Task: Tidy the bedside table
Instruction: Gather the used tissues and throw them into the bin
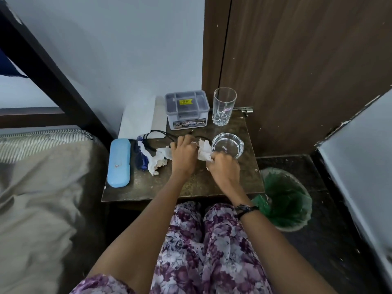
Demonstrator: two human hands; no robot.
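Both hands' fingers point(214, 159) closed on crumpled tissue point(204, 152)

dim, flat indoor light; soft shadows; wide-angle bending at edges

Both bare forearms reach up from the bottom of the frame and converge near its centre. The left hand point(184, 153) sits just left of centre, palm down, fingers curled and pinched together, a ring on one finger. The right hand point(223, 166) lies just right and slightly lower, knuckles up, fingers closed in a loose fist. A dark banded bracelet point(246, 209) circles the right wrist
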